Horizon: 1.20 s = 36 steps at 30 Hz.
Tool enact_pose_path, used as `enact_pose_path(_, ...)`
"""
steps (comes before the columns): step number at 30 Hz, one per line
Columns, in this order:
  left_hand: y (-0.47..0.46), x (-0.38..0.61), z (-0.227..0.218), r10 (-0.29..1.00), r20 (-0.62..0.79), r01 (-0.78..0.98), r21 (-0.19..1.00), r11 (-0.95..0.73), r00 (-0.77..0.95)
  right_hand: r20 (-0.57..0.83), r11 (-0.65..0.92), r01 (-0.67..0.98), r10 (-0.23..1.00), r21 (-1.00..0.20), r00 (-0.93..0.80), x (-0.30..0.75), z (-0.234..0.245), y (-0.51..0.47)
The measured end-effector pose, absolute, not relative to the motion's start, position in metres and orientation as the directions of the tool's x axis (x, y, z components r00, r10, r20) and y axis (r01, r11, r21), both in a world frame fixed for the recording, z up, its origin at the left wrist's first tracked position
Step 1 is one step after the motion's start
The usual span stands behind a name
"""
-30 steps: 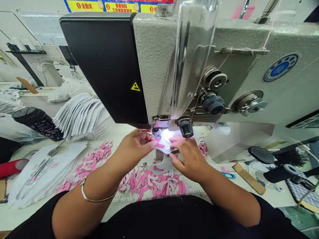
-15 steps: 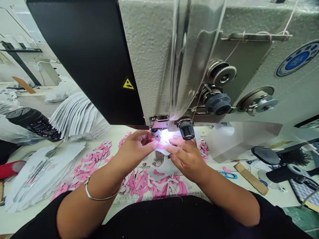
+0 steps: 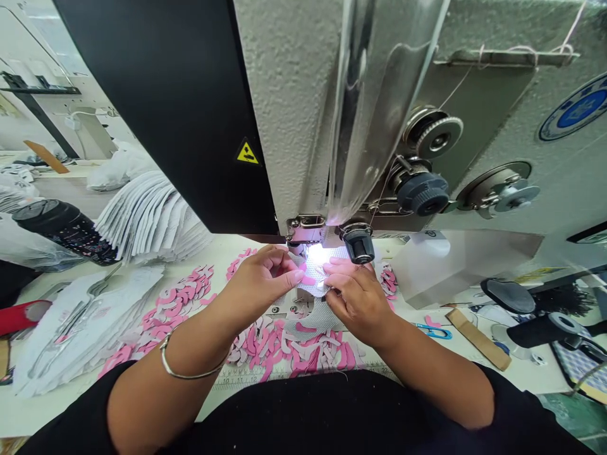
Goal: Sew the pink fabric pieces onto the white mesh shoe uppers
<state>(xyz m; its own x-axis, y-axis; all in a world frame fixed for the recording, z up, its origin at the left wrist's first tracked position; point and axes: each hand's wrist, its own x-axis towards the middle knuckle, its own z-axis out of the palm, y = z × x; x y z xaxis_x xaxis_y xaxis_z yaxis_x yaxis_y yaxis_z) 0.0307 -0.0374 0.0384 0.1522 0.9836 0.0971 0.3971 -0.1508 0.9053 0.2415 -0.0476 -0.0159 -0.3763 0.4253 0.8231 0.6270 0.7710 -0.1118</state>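
Observation:
Under the lit needle area of a sewing machine [image 3: 289, 126] lies a white mesh fabric piece [image 3: 318, 289], with a small curved pink patch [image 3: 308, 280] on its near edge. My left hand [image 3: 258, 278] pinches the left side of this fabric, thumb beside the patch. On the opposite side, my right hand [image 3: 360, 297] has its fingers curled and pinched on the fabric's near right edge. Glare from the lamp washes out the middle of the cloth. Below it hangs more mesh fabric [image 3: 322, 319] carrying another pink patch.
Loose pink and white curved patches [image 3: 265, 347] lie in heaps on the table in front and to the left. Fanned white fabric pieces [image 3: 147, 215] and a black bottle [image 3: 64, 227] stand left. Blue thread snips [image 3: 434, 331] and a brown strip [image 3: 478, 338] lie right.
My right fingers have drawn back slightly from the pink patch and curled at the fabric's edge. My left hand stays nearly in place. The view has shifted a little.

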Motion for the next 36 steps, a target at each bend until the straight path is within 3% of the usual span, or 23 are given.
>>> enact_pose_path(17, -0.0387, 0.0311, 0.0447, 0.979, 0.097, 0.475, 0.863, -0.172, 0.177, 0.862, 0.796, 0.603, 0.336, -0.045, -0.380, 0.2407, -0.0140, -0.0461)
enact_pose_path(36, -0.0351, 0.0262, 0.0392, 0.972, 0.059, 0.496, 0.852, -0.169, 0.229, 0.840, 0.786, 0.616, 0.370, -0.053, -0.398, 0.2412, -0.0146, -0.0472)
